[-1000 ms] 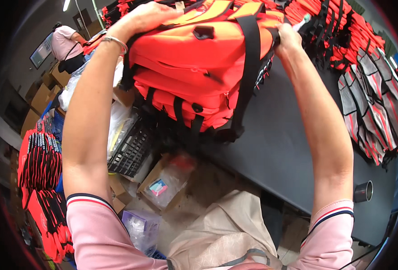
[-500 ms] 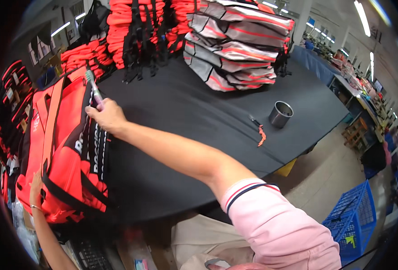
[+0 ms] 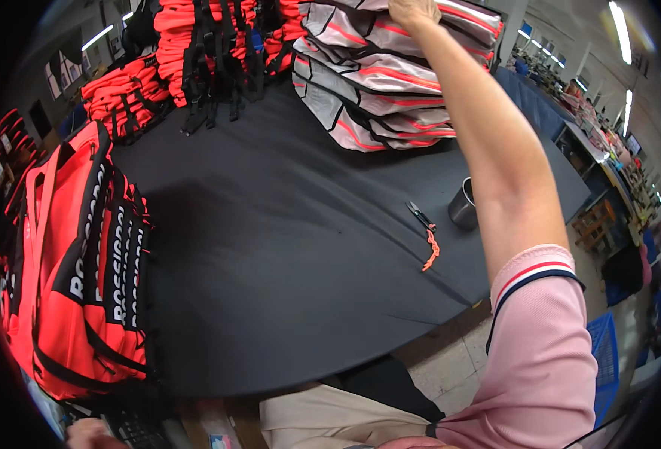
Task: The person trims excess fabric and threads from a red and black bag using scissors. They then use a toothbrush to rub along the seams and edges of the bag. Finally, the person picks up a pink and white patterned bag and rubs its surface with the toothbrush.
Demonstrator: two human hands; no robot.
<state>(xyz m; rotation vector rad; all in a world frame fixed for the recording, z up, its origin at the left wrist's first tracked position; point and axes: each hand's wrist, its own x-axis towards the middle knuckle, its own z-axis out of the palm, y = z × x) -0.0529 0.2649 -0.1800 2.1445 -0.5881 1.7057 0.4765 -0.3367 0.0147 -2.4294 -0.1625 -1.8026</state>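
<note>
My right arm is stretched to the far side of the table. My right hand [image 3: 414, 11] lies at the top of a stack of grey bags with red stripes and black edging [image 3: 401, 78]; its fingertips are mostly cut off or hidden, so whether it grips a bag I cannot tell. At the lower left edge my left hand [image 3: 95, 434] is blurred and partly out of view, below several red bags with black lettered panels [image 3: 53, 284] standing close together at the table's left. The toothbrush is not visible now.
Thread snips [image 3: 420, 215] with an orange tail lie on the black table [image 3: 270, 299], next to a metal cup [image 3: 461, 209] partly behind my right arm. Piles of red bags with black straps [image 3: 214, 60] line the far edge. A blue basket [image 3: 603, 359] stands right.
My right hand has moved from the red bags, where it held a toothbrush, to the grey stack. My left hand has left the red bag and dropped to the lower edge.
</note>
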